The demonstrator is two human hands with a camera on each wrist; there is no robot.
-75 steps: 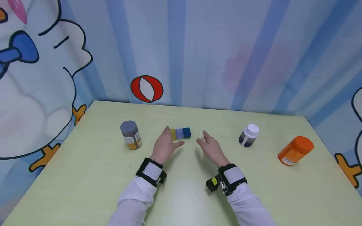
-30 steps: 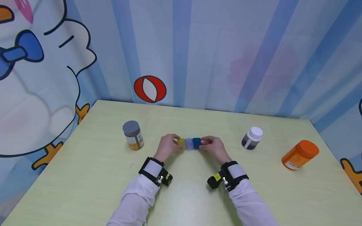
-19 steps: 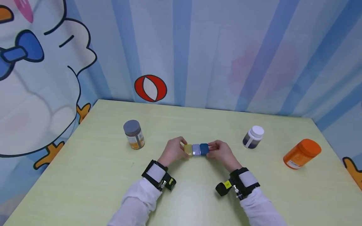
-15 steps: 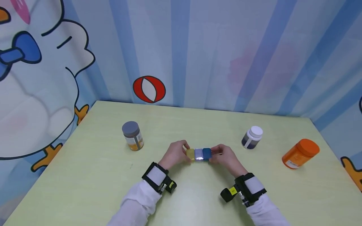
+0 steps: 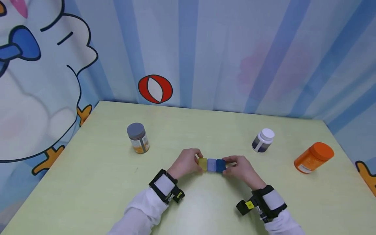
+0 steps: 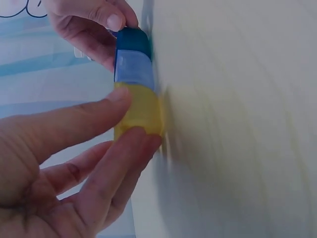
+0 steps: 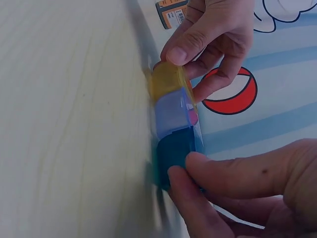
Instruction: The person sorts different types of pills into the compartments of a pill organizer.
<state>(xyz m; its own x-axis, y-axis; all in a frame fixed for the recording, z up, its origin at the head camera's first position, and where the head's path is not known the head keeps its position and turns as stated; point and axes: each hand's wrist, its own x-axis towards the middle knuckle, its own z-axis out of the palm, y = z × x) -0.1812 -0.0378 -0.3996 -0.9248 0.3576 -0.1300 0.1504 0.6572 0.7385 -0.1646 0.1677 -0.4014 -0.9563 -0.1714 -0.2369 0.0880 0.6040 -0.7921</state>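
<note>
A small pill box [image 5: 211,165] with yellow, lilac and dark blue compartments lies lengthwise between the two hands, close over the table. The left hand [image 5: 188,162] pinches its yellow end [image 6: 143,111] between thumb and fingers. At the opposite end, the right hand [image 5: 242,168] pinches the dark blue compartment [image 7: 173,153], with thumb and forefinger at its near corner. In the right wrist view a pink spot [image 7: 193,117] shows at the side of the lilac compartment [image 7: 172,111]. The fingers cover parts of both end compartments.
A grey-lidded bottle [image 5: 138,138] stands to the left on the pale table [image 5: 88,182]. Farther right are a white-capped bottle [image 5: 263,140] and an orange bottle [image 5: 313,157]. A patterned blue curtain [image 5: 217,58] hangs behind the table's far edge.
Both hands, apart from the pill box at first, have come to pinch its two ends. Together they have brought it nearer the person and to the right. The bottles have stayed put.
</note>
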